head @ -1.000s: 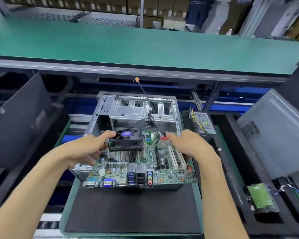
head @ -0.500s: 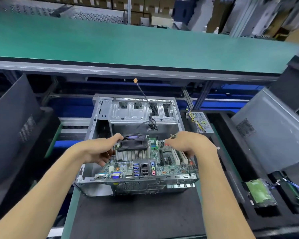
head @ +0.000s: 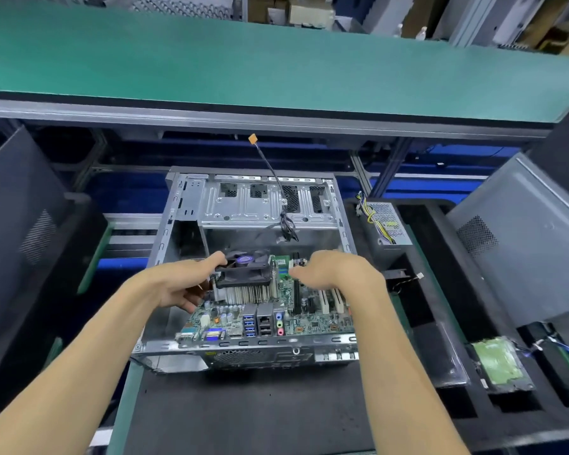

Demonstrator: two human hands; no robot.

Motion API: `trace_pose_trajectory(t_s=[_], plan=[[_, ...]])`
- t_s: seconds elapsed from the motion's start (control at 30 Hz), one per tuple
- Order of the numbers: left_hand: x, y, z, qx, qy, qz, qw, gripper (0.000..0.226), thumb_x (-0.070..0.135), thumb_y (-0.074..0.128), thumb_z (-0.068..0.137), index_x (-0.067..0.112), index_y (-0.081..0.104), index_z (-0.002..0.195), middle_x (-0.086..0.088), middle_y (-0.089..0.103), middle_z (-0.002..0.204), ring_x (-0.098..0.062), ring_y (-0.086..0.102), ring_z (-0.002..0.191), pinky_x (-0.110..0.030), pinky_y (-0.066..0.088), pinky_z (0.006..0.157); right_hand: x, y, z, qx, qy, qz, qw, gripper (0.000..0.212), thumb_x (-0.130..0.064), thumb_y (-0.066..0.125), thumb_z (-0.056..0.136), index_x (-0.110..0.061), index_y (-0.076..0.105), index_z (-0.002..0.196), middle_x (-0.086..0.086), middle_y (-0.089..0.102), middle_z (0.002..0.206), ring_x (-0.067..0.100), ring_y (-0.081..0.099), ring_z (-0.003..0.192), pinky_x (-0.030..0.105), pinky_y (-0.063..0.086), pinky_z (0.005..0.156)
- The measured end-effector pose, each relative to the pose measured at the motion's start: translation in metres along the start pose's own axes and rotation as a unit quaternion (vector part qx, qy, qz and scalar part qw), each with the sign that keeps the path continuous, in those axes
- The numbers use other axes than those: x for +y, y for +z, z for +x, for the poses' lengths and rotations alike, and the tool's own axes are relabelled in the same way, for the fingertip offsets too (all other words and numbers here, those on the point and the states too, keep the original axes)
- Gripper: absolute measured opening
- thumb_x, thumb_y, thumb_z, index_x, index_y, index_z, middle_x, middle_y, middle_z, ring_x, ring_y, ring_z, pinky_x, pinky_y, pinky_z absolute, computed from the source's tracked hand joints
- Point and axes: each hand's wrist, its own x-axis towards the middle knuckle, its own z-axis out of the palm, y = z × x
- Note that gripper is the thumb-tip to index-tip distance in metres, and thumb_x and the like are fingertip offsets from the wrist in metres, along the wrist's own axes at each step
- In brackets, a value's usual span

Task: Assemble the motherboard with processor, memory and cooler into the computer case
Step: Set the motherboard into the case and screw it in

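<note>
A computer assembly line in a factory: a long green-matted conveyor desk crosses the view, black foam trays hold a power supply and a drive, cardboard cartons are stacked behind.

Case walls flank motherboard, dangling cable perhaps obstructing rear

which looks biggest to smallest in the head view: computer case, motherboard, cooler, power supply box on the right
1. computer case
2. motherboard
3. cooler and power supply box: they look alike, and the box lies farther from the camera, so no ranking.
</note>
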Motion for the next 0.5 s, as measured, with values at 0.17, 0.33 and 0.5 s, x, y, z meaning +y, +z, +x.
trace_pose_trajectory(t_s=[0.17,0.33,0.5], plan=[[-0.001,0.002,0.011,-0.005,-0.01,0.02,1.0,0.037,0.06,0.048,0.092,0.026,0.056,0.105,-0.01,0.042,0.089,-0.021,0.04,0.071,-0.031,0.042,0.058,-0.008,0.01,0.008,0.009,0.018,0.009,1.0,0.064,-0.041,0.034,0.108,-0.003,0.022,0.158,0.017,0.058,0.128,0.029,0.062,0.111,0.036,0.044,0.086],[0.001,0.003,0.023,-0.013,-0.001,0.003,1.0,0.046,0.058,0.052,0.09,0.018,0.056,0.111,-0.005,0.036,0.071,-0.018,0.034,0.063,-0.029,0.036,0.054,-0.01,0.015,0.015,0.02,0.031,-0.004,0.999,0.065,-0.049,0.033,0.107,-0.003,0.036,0.153,0.019,0.047,0.151,0.038,0.055,0.126,0.041,0.047,0.101],[0.006,-0.002,0.032,-0.026,0.002,0.012,1.0,0.046,0.06,0.053,0.084,0.026,0.057,0.113,-0.005,0.036,0.077,-0.019,0.036,0.067,-0.03,0.038,0.053,-0.01,0.018,0.023,0.03,0.034,-0.006,0.999,0.062,-0.049,0.029,0.107,-0.005,0.043,0.15,0.017,0.047,0.151,0.037,0.053,0.129,0.043,0.047,0.106]])
